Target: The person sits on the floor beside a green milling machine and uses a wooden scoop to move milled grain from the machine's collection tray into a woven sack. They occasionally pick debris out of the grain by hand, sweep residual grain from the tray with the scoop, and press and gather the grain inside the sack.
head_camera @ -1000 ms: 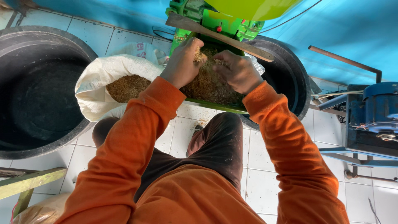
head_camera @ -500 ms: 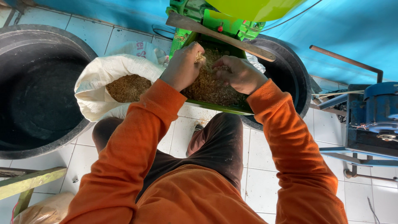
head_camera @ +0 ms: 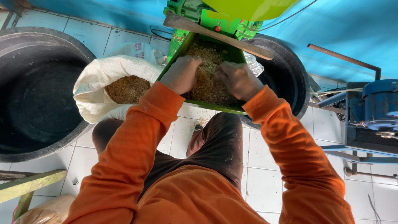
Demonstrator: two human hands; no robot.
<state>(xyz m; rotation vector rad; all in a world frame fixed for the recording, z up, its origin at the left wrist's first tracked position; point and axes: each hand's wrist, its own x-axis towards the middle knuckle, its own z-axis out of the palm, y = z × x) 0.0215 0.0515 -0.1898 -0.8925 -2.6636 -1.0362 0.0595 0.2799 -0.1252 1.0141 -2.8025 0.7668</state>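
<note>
Chaff: brown, shredded chaff [head_camera: 209, 81] is lying heaped in a green chute tray [head_camera: 215, 107] at the foot of a green machine [head_camera: 215, 18], straight ahead of the person and above their knees.
Sleeves: two orange sleeves [head_camera: 132, 141] are reaching forward from the bottom of the view, over dark trousers [head_camera: 215, 145] and a white tiled floor [head_camera: 265, 166].
Left hand: the left hand [head_camera: 181, 74] is resting knuckles-up on the near left part of the heap, its fingers curling down into the chaff; whether they are closing on a handful is hidden under the hand.
Right hand: the right hand [head_camera: 237, 79] is lying just beside it on the right part of the heap, fingers bending into the chaff in the same way; how tightly it is gripping cannot be told.
Sack: a white woven sack [head_camera: 93, 89] is standing open just left of the tray, touching its left wall, and is showing more of the same brown chaff inside.
Left tub: a large black tub [head_camera: 37, 91] is sitting left of the sack.
Right tub: a second black tub [head_camera: 286, 79] is sitting behind and to the right of the tray.
Bar: a rusty flat bar [head_camera: 215, 35] is slanting across the far end of the tray.
Motor: a blue motor [head_camera: 373, 112] is standing at the right edge.
Wall: a blue wall [head_camera: 344, 29] is running along the back.
</note>
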